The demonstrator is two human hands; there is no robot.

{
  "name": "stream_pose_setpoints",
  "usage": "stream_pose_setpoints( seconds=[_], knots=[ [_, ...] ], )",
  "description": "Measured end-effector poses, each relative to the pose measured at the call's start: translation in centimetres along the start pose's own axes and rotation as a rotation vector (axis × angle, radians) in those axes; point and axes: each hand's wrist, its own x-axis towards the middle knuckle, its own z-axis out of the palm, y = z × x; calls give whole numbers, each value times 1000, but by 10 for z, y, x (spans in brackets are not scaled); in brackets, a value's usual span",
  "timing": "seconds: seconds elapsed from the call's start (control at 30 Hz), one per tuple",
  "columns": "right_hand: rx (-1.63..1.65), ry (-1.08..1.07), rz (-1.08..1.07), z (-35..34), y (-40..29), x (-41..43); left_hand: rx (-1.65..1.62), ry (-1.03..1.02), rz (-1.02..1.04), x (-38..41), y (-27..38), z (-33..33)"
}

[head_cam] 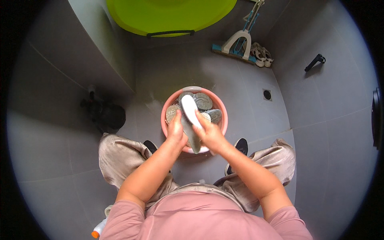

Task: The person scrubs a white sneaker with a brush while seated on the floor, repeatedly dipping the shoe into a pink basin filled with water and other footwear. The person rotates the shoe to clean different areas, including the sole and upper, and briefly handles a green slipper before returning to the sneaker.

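A round pink plastic basin (224, 105) stands on the floor between my feet, with several shoes in it, their patterned soles (203, 101) facing up. Over the basin, my left hand (177, 130) grips a grey-green shoe (191, 135) by its side. My right hand (210, 132) is closed around the handle end of a white brush (189, 108), which lies along the shoe. The brush's bristles are hidden beneath it.
Behind the basin hangs a large lime-green tub (171, 18). A sponge mop (237, 49) and a pair of light shoes (262, 55) stand at the back right. A floor drain (267, 94) lies right, a black object (111, 115) left, and a white bottle with an orange cap (99, 229) lower left.
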Motion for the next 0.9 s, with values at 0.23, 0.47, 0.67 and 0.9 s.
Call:
stream_pose_setpoints(
  seconds=[0.23,0.47,0.67,0.9],
  knots=[
    [-134,136,38,-10,17,21,-34,-30,-138,12,-26,-19],
    [194,146,-52,-35,1,20,-85,-53,-140,12,7,-9],
    [-69,-27,-78,-11,3,-26,-7,82,-67,11,12,-2],
    [3,-18,13,-16,-4,2,-41,40,-5,-11,16,18]
  ],
)
